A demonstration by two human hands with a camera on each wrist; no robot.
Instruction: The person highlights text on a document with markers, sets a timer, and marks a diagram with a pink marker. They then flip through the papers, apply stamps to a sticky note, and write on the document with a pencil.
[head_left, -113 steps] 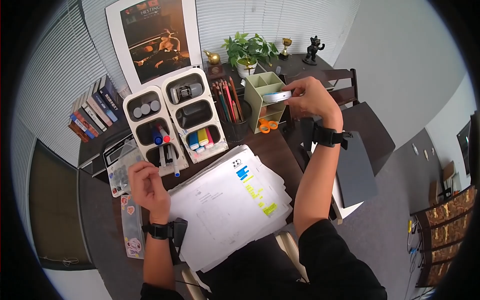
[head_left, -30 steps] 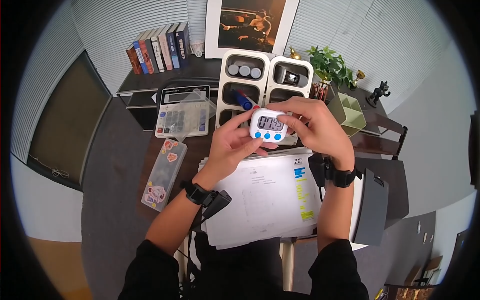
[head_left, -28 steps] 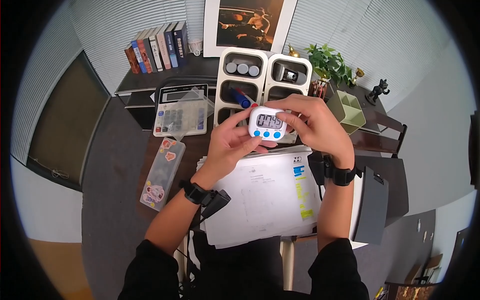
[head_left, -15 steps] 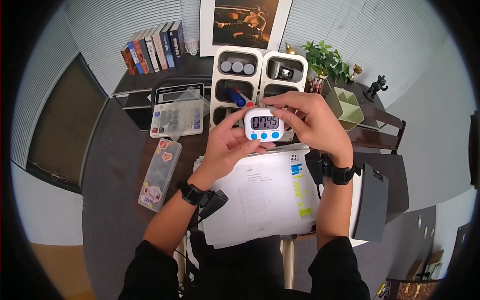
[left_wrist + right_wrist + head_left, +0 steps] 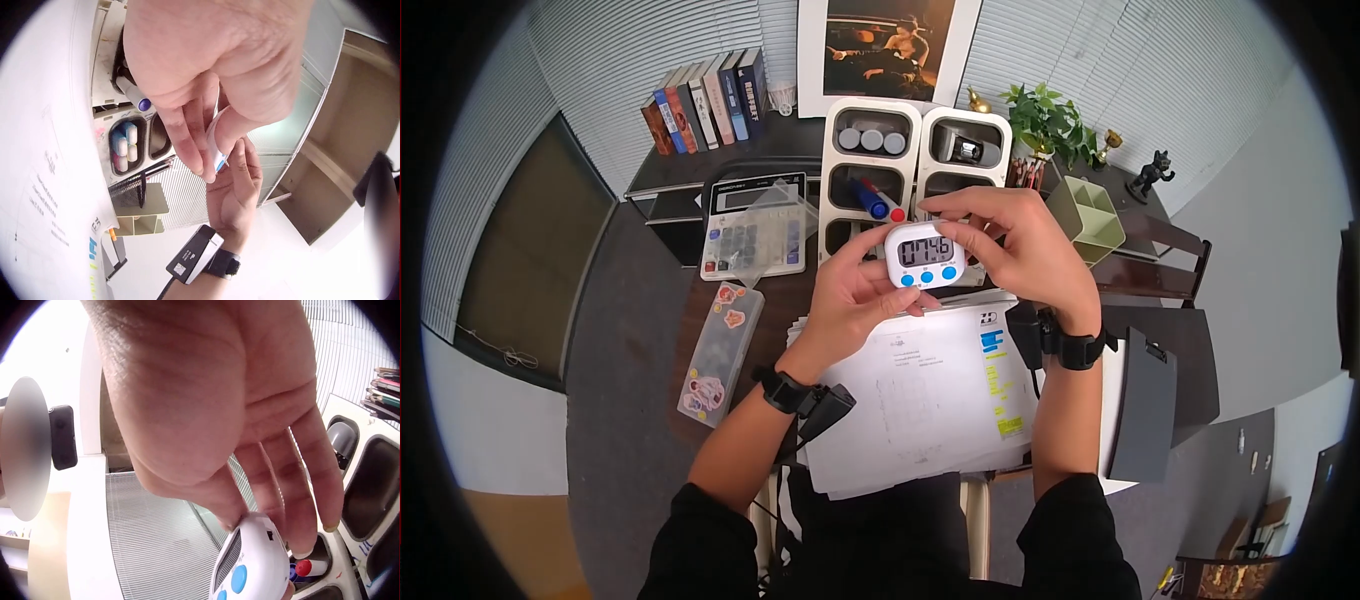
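Held above the paper stack [image 5: 920,390] near the counter's [image 5: 700,310] front edge, the small white digital timer [image 5: 927,256], pinched between left hand [image 5: 855,300] and right hand [image 5: 1020,250], looks light, rigid, smooth-cased, best gripped by its side edges.

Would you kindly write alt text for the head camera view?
Both hands, left hand and right hand, hold a small white timer with blue buttons above a stack of papers. Behind it stand white organizers with markers, a calculator and a row of books.
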